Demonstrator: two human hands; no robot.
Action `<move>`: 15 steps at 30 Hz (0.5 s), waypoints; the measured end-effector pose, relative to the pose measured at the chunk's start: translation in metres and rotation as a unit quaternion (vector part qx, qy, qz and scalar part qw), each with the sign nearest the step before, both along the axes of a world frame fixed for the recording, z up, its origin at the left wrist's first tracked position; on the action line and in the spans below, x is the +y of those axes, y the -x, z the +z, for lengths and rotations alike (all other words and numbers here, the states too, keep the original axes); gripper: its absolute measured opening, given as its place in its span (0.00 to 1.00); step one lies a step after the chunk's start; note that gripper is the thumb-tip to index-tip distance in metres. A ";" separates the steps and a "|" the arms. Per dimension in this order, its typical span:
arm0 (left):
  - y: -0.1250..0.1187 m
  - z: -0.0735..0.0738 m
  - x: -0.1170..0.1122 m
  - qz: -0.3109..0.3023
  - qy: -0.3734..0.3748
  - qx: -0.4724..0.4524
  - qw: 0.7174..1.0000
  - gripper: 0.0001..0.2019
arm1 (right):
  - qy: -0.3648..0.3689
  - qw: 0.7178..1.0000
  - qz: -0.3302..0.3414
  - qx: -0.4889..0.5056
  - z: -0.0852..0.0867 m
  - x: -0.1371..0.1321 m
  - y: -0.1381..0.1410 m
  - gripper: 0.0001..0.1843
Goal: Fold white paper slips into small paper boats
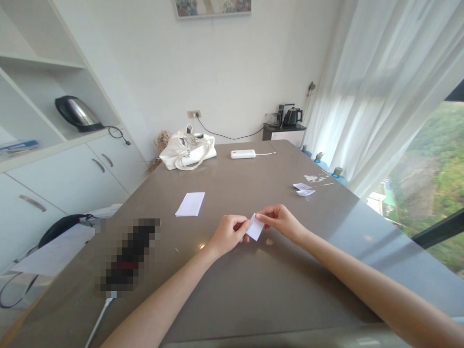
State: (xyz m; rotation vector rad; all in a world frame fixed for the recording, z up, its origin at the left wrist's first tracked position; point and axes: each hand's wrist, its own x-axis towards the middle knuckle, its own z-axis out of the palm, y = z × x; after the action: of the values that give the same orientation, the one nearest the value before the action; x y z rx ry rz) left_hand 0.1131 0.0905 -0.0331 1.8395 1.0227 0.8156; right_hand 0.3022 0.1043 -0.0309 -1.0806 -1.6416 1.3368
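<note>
Between my two hands is a small white piece of paper (256,230), held a little above the table (232,290). My left hand (234,233) pinches its left edge, thumb on top. At its upper right, my right hand (279,220) grips the paper between thumb and fingers. Whether the paper is folded in layers I cannot tell. Farther left lies a stack of white paper sheets (190,204). Two small folded white papers (305,189) rest on the right side of the table.
A white bag (190,150) and a white power bank (243,154) with a short cable sit toward the far edge. At the left, a pixelated dark object (128,256) has a white cable (99,319) attached. Paper scraps (313,178) lie near the right edge, beside the curtain (362,96).
</note>
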 end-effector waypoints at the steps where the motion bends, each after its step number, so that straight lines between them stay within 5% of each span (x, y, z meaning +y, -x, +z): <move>1: 0.001 0.000 0.001 0.004 -0.002 0.001 1.000 0.19 | 0.002 1.000 0.002 -0.007 0.000 0.001 -0.001 0.23; 10: -0.003 -0.005 0.001 0.053 -0.040 -0.045 0.997 0.12 | -0.040 0.999 -0.011 -0.026 -0.003 -0.001 0.002 0.23; 15: -0.001 -0.012 0.008 0.012 0.114 -0.187 0.976 0.16 | -0.030 0.998 0.021 0.058 0.003 -0.003 0.004 0.21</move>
State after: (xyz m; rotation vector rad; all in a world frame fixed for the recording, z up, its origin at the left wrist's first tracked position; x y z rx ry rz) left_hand 0.1143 0.0987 -0.0454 1.4154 0.8569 0.9718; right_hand 0.2985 0.1015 -0.0279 -0.9209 -1.6159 1.3444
